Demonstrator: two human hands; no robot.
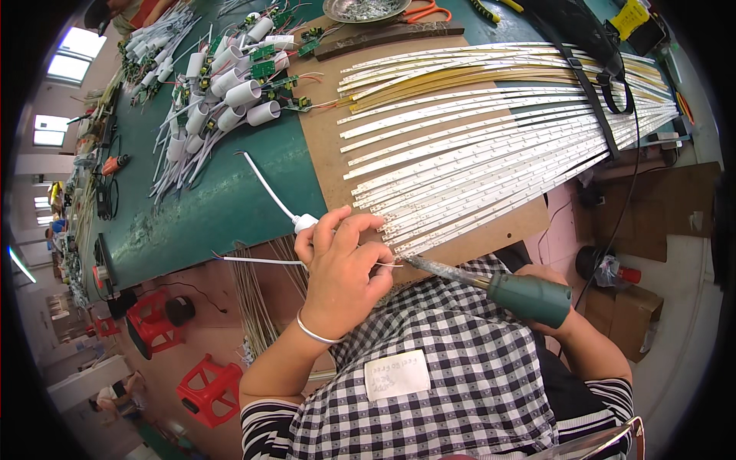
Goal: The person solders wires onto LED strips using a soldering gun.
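My left hand (345,268) is closed on a white cable assembly, whose round white cap (304,222) sticks out by the fingers. A white cable (264,184) runs from that cap up and left over the green table. Thin wire ends poke out by my thumb at the near end of a white LED strip (414,247). In my right hand (548,277) is a soldering iron (529,297) with a thick green handle. Its metal tip reaches the near strip end, close to the wires; whether it touches them I cannot tell. Several LED strips lie fanned out on a brown board (491,230).
White tubular caps with green circuit boards (238,92) are heaped on the green table (222,222). At the back are a metal dish (366,9), orange-handled scissors (425,11) and a dark bar (387,40). Black straps (594,100) cross the strips. Red stools (211,389) stand on the floor.
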